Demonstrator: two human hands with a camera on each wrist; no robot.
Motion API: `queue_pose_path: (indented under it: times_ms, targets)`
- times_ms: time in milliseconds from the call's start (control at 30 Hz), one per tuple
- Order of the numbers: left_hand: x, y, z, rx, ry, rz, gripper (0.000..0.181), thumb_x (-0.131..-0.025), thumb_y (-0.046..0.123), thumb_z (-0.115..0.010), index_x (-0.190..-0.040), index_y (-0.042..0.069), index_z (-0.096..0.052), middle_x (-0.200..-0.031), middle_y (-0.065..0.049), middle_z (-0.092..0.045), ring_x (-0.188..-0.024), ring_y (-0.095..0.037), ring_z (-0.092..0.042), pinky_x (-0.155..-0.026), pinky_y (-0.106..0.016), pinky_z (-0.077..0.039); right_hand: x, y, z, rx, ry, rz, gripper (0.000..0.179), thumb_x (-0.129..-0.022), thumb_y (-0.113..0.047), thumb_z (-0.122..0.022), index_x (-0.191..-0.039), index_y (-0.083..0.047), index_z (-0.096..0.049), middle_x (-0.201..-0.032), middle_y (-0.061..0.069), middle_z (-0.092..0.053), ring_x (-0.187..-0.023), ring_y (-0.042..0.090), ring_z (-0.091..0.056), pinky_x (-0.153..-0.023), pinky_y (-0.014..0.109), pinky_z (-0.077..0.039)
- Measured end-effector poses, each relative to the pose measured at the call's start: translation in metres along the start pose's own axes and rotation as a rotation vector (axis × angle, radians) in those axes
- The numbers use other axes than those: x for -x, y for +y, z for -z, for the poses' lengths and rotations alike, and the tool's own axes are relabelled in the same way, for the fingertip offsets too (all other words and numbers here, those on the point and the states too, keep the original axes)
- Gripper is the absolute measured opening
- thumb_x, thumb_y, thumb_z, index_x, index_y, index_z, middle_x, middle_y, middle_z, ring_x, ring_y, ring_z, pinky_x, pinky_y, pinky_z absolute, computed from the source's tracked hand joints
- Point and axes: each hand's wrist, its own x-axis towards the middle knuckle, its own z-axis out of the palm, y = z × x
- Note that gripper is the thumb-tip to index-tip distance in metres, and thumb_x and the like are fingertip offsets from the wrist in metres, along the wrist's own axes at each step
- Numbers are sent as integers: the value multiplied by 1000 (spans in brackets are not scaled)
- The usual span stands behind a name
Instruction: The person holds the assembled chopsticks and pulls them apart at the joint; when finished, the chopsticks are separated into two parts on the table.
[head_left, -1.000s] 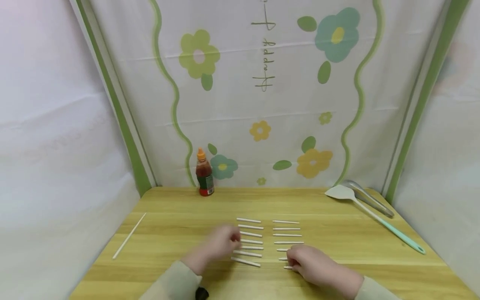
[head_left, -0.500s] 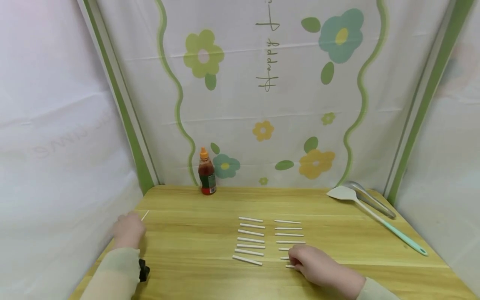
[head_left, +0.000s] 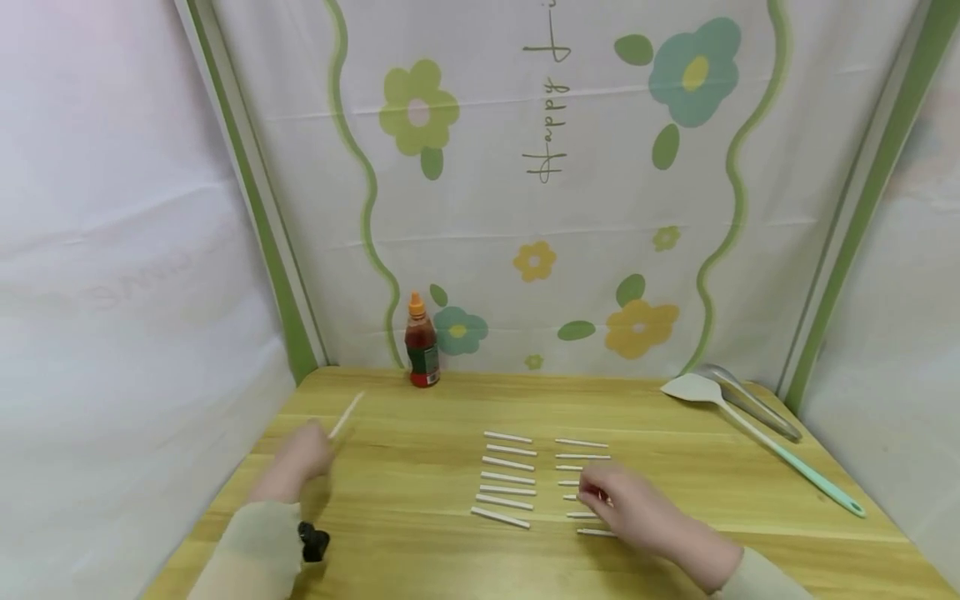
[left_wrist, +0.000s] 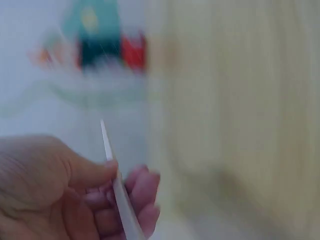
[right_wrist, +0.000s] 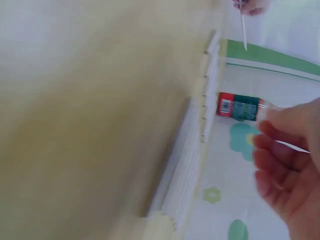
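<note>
A long white chopstick (head_left: 347,414) tapers to its far tip; my left hand (head_left: 298,458) grips it at the left of the table. In the left wrist view, the thumb presses the chopstick (left_wrist: 126,206) against curled fingers. Short white chopstick pieces lie in two columns: thicker pieces (head_left: 508,478) on the left, slimmer ones (head_left: 582,456) with narrowed left ends on the right. My right hand (head_left: 637,512) is over the near end of the right column and hides parts of several pieces. Its fingers (right_wrist: 272,167) are loosely bent with nothing held between them.
A red sauce bottle (head_left: 422,346) with an orange cap stands at the back left. At the back right lie a white spatula (head_left: 757,433) with a mint handle and metal tongs (head_left: 757,404). A flowered cloth (head_left: 480,208) hangs behind the wooden table (head_left: 405,550).
My left hand went from the left column to the far left, took hold of the long chopstick and carries it rightward. My right hand shifted slightly away, uncovering more of the nearest piece.
</note>
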Motion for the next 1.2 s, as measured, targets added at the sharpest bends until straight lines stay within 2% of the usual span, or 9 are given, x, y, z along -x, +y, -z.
queue_pose_path:
  times_ms: [133, 233, 333, 467, 600, 733, 867, 1000, 1200]
  targets:
    - [5, 73, -20, 156, -5, -168, 12, -102, 5, -46, -91, 0, -50, -71, -8, -51, -57, -20, -47, -48, -32, -41, -17, -7, 9, 69, 195, 150, 23, -86, 1, -74, -90, -17, -61, -87, -13, -54, -79, 4, -54, -66, 24, -49]
    - [14, 119, -36, 205, -49, -287, 10, -102, 6, -50, -92, 5, -51, -73, -6, -52, -59, -19, -48, -49, -34, -42, -31, -15, 13, 126, 255, 210, 25, -83, 0, -77, -96, -16, -63, -94, -9, -56, -85, 8, -55, -71, 27, -49]
    - [24, 152, -50, 207, -107, -397, 10, -102, 7, -52, -93, 6, -52, -74, -4, -55, -61, -17, -50, -50, -33, -43, -41, -24, 13, 165, 274, 223, 31, -79, 0, -80, -101, -14, -64, -100, -6, -57, -90, 11, -55, -75, 31, -49]
    - [38, 182, -60, 141, -177, -524, 8, -102, 12, -54, -94, 11, -53, -74, 1, -55, -59, -12, -49, -49, -29, -43, -48, -28, 8, 221, 278, 238, 33, -78, -3, -81, -107, -10, -66, -107, 2, -59, -97, 19, -57, -81, 40, -49]
    - [48, 198, -66, 104, -261, -630, 11, -102, 13, -55, -93, 15, -50, -71, 6, -52, -58, -8, -46, -51, -25, -41, -50, -28, -1, 247, 254, 269, 28, -80, -4, -80, -105, -11, -69, -106, 1, -61, -97, 20, -58, -85, 43, -46]
    - [53, 205, -74, 118, -312, -693, 10, -103, 14, -54, -95, 16, -49, -74, 7, -51, -61, -6, -46, -55, -23, -41, -46, -27, -7, 194, 211, 266, 20, -83, -4, -77, -98, -15, -69, -92, -8, -61, -84, 10, -57, -77, 34, -48]
    - [55, 208, -81, 135, -315, -705, 7, -103, 20, -56, -96, 16, -56, -74, 10, -53, -60, -5, -46, -55, -23, -42, -39, -28, -8, 152, 155, 245, 18, -88, -6, -73, -100, -18, -68, -87, -13, -59, -71, 1, -53, -63, 21, -46]
    - [59, 209, -87, 162, -329, -741, 14, -102, 23, -57, -89, 18, -62, -69, 10, -53, -56, -4, -42, -53, -22, -39, -32, -30, -6, 111, 121, 251, 14, -93, -13, -70, -104, -22, -68, -90, -14, -61, -67, -4, -49, -61, 12, -42]
    - [63, 207, -86, 237, -275, -841, 19, -102, 19, -57, -85, 17, -66, -72, 13, -57, -57, -1, -45, -56, -19, -43, -26, -29, 5, 21, 128, 278, 19, -93, -4, -67, -106, -19, -69, -95, -9, -67, -77, 0, -59, -65, 15, -46]
